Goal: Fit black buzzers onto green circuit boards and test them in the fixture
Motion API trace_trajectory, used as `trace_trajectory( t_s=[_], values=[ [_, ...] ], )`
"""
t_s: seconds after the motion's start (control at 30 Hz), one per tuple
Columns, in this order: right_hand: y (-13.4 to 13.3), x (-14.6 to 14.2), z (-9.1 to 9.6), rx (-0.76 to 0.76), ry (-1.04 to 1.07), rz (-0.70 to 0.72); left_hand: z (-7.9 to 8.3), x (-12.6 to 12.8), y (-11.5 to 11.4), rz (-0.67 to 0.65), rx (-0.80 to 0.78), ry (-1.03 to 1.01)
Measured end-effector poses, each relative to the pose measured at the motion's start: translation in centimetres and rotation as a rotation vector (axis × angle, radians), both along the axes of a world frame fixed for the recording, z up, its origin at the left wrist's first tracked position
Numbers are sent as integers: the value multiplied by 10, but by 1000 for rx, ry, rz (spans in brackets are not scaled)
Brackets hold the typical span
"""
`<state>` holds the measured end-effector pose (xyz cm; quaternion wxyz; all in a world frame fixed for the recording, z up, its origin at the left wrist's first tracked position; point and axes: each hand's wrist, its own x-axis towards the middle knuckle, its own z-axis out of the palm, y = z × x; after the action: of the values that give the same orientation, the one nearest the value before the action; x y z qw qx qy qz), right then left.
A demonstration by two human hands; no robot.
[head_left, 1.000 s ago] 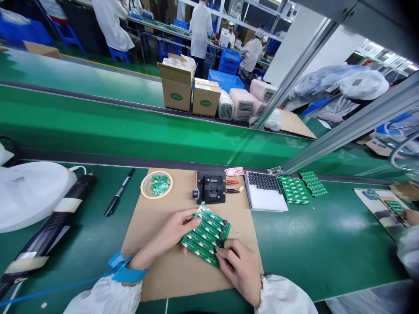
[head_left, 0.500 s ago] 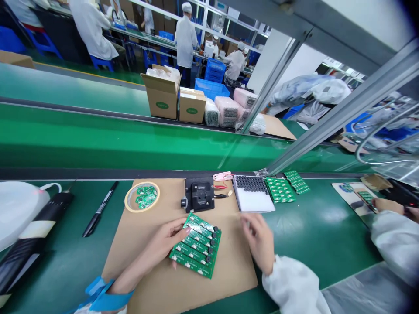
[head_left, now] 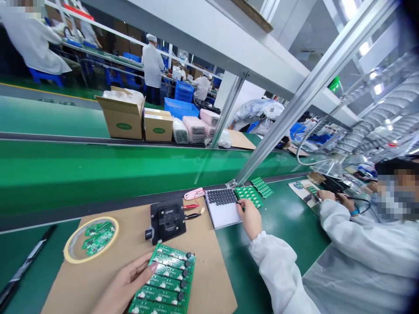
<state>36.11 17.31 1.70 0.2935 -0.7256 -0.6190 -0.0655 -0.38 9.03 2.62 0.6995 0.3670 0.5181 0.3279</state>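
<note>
My left hand (head_left: 132, 279) grips the left edge of a green circuit board panel (head_left: 163, 279), thumb on top. Several small black round buzzers (head_left: 183, 283) stand in a row along the panel's right side. My right hand (head_left: 250, 218) reaches to the right edge of a white tray (head_left: 225, 216), its thumb and forefinger pinched on a black buzzer (head_left: 238, 203) that mostly hides behind the fingertips. Rows of the same buzzers fill the tray's far part. Behind my left hand, a black test fixture (head_left: 167, 221) sits on the cardboard sheet (head_left: 209, 279).
A tape roll (head_left: 70, 250) encircles small green boards at left, near a black marker (head_left: 26, 266). Red and black clip leads (head_left: 193, 215) lie beside the fixture. More green panels (head_left: 248, 196) lie past the tray. A co-worker (head_left: 366, 248) sits at right; a metal post (head_left: 271, 144) rises behind.
My right hand has moved from above the cardboard to the tray and pinched a buzzer. My left hand still holds the panel. The view has swung right, bringing the co-worker further into sight.
</note>
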Motion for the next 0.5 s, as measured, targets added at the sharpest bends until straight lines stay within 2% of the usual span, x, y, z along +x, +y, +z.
trace_trajectory(
  t_s=[0.23,0.33,0.4,0.5],
  values=[
    [8,10,5,21,126,82,4,2,-1,41,-9,7],
    [5,13,12,67,214,57,2,0,0,36,-6,11],
    [-5,6,17,109,274,35,0,-3,3,3,-30,15],
    [-33,-25,18,121,346,85,-3,-8,8,-8,-30,8]
  ],
)
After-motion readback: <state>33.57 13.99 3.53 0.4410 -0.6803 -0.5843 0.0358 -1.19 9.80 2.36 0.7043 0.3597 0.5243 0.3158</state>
